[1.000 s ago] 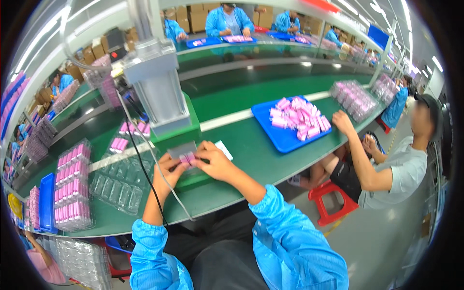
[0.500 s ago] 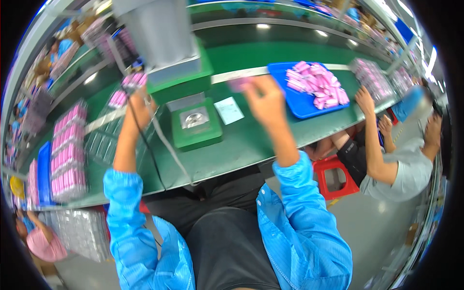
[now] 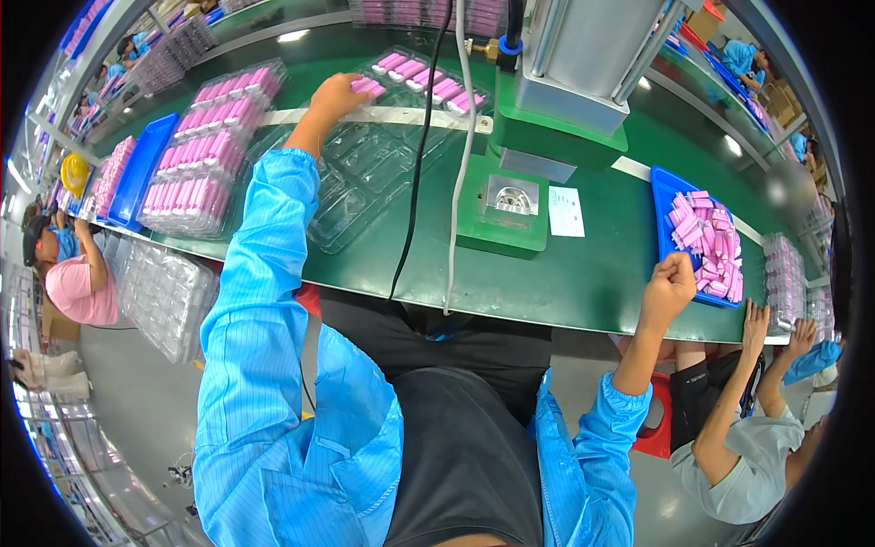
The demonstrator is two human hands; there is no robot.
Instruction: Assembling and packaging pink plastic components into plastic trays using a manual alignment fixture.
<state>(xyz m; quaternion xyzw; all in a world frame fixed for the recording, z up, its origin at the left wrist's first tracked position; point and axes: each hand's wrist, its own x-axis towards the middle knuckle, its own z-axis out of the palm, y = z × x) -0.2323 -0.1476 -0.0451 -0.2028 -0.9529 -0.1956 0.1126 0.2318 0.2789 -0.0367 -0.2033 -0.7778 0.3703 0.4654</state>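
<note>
Hands apart now: half a second ago your right hand (image 3: pixel 670 283) reached toward the blue tray (image 3: pixel 663 196); now it sits fisted at its near edge, grip contents hidden. Your left hand (image 3: pixel 335 96) has stretched farther out, fingers closed on a pink piece (image 3: pixel 367 87) over the clear blister tray (image 3: pixel 365 173). The green press (image 3: pixel 503 214) on the surface (image 3: pixel 583 283) stands unloaded.

Both arms spread wide in loose bright-blue sleeves. Left arm stretched far forward and up, elbow nearly straight, left hand (image 3: pixel 339 94) palm-down with fingers curled over something small (grip itself hidden from this angle). Right arm bent at the elbow, forearm rising bare from the cuff, right hand (image 3: pixel 670 278) closed into a loose fist, knuckles up, well apart from the left hand.
</note>
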